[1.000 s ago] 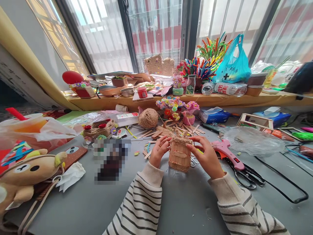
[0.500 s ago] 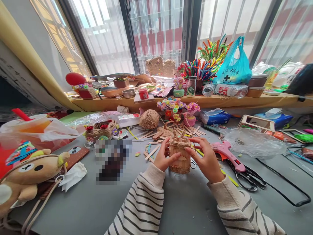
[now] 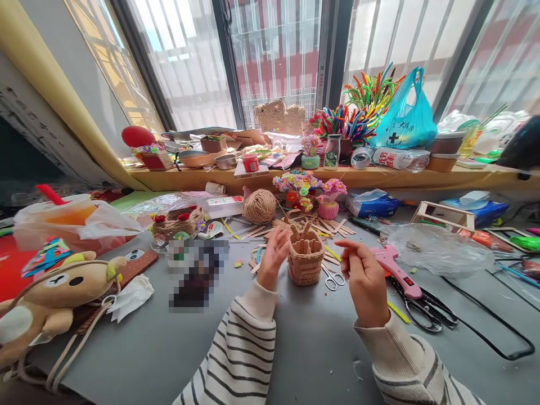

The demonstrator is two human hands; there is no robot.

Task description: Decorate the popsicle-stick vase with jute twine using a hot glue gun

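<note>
- Centrally on the grey tabletop (image 3: 310, 354), a twine-trimmed basket (image 3: 304, 270) is stood upright, rim uppermost.
- Beside its left edge, the left hand (image 3: 273, 257) is opened, fingers extended; contact cannot be confirmed.
- Right, across a gap part-filled by scissors (image 3: 334, 280), the right hand (image 3: 365, 281) is held half-curled; any grip cannot be told.
- Far clearance is limited by wooden sticks (image 3: 342, 228); nearside, tabletop is exposed.

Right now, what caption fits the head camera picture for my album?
Left hand and right hand flank a small basket, with twine ball behind.
</note>
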